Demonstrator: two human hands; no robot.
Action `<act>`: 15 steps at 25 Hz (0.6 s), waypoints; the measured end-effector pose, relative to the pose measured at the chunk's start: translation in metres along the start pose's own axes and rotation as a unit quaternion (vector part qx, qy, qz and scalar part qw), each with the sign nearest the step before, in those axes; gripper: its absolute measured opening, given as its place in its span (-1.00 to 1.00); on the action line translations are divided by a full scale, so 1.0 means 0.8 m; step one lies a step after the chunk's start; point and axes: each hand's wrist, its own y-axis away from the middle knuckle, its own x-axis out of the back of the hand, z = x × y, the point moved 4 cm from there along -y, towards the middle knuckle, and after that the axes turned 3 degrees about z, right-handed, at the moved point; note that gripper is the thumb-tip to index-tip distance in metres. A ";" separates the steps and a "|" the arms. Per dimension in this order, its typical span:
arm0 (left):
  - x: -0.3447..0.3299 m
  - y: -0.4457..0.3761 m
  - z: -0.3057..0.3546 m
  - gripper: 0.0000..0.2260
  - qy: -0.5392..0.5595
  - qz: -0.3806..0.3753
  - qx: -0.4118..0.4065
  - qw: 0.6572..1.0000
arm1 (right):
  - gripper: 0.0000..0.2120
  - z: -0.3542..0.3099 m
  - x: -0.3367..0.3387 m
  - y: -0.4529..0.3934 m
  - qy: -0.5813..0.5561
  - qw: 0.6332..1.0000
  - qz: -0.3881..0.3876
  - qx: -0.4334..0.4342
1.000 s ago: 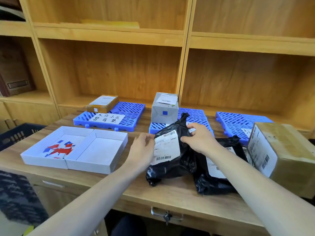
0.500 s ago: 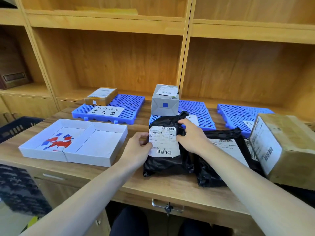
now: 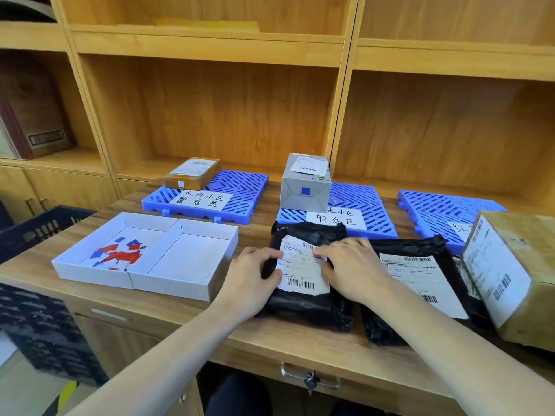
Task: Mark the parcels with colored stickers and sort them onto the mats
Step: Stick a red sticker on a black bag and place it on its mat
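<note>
- Wooden shelving fills the upper part of the frame, and a wooden desk (image 3: 186, 313) runs across the lower half, its front edge with a drawer handle (image 3: 309, 379) seen at lower centre.
- Three blue mats are laid along the back of the desk: the left mat (image 3: 240, 187), the middle mat (image 3: 366, 211) and the right mat (image 3: 435, 208), with strips of bare desk between them.
- A brown flat box (image 3: 192, 173) is set on the far left corner of the left mat, and a grey box (image 3: 304, 184) with a blue sticker (image 3: 305, 191) is stood on the left part of the middle mat.
- A black bag (image 3: 303, 307) is laid flat at centre, just in front of the middle mat; its white label (image 3: 300, 271) is faced upward.
- The left hand (image 3: 252, 280) is rested on the bag's left edge with the thumb on the label; the right hand (image 3: 354, 268) is pressed on the label's right side, fingers loosely extended.
- A second black bag (image 3: 420, 283) is placed just right of the first, and a large brown box (image 3: 516, 274) is cut off by the right edge of the frame.
- A white tray (image 3: 180, 277) of two compartments is seen at left; red and blue stickers (image 3: 118, 255) are held in its left compartment.
- The writing on the labels cannot be read, and the right mat's paper sign is partly hidden by the large brown box.
- A dark crate (image 3: 39, 229) is partly seen beyond the desk's left edge.
</note>
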 end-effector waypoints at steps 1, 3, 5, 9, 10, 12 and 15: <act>-0.002 0.000 0.000 -0.73 -0.016 0.004 -0.011 1.000 | -0.68 0.001 -0.003 0.001 0.001 1.000 -0.015 -0.009; -0.005 0.000 -0.003 -0.77 -0.032 0.002 -0.012 0.999 | -0.68 0.002 -0.004 -0.001 -0.004 1.000 -0.018 -0.018; -0.005 0.001 0.001 -0.75 -0.062 -0.002 -0.017 0.998 | -0.67 0.004 -0.001 -0.003 -0.008 0.999 -0.016 -0.026; 0.021 -0.003 0.014 -0.63 -0.132 0.024 -0.058 0.989 | -0.62 0.000 0.009 -0.016 -0.051 0.998 0.006 -0.029; 0.032 -0.005 0.015 -0.63 -0.143 0.033 -0.064 0.987 | -0.60 -0.004 0.011 -0.022 -0.059 0.998 0.006 -0.028; 0.055 -0.011 0.011 -0.62 -0.156 0.048 -0.067 0.984 | -0.58 -0.020 0.015 -0.035 -0.067 0.997 0.002 -0.023; 0.084 -0.024 -0.005 -0.63 -0.165 0.052 -0.046 0.984 | -0.60 -0.047 0.021 -0.056 -0.093 0.996 -0.002 -0.009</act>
